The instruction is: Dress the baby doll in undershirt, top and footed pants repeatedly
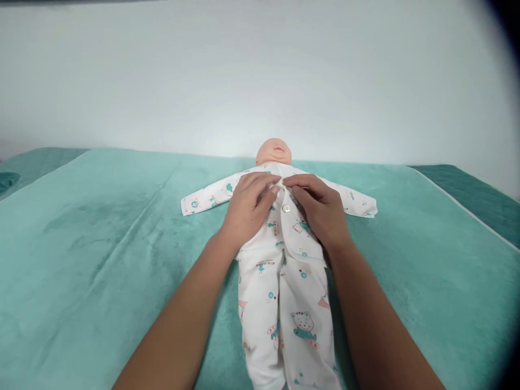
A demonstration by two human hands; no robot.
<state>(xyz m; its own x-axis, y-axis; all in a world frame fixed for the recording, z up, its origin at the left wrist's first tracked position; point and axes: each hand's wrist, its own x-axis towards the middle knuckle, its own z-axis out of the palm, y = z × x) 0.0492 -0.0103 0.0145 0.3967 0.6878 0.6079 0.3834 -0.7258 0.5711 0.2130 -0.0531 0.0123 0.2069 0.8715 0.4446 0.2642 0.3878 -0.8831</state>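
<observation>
Fingertips of the left hand and right hand meet, pinching the shirt front together at the chest of the doll, flat on the green blanket

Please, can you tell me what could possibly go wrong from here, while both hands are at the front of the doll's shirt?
The left hand and right hand pinch the shirt near the collar, so an edge may slip away. Below them, a round button sits near the loose front edge; it could be matched wrongly, leaving the front crooked.
</observation>
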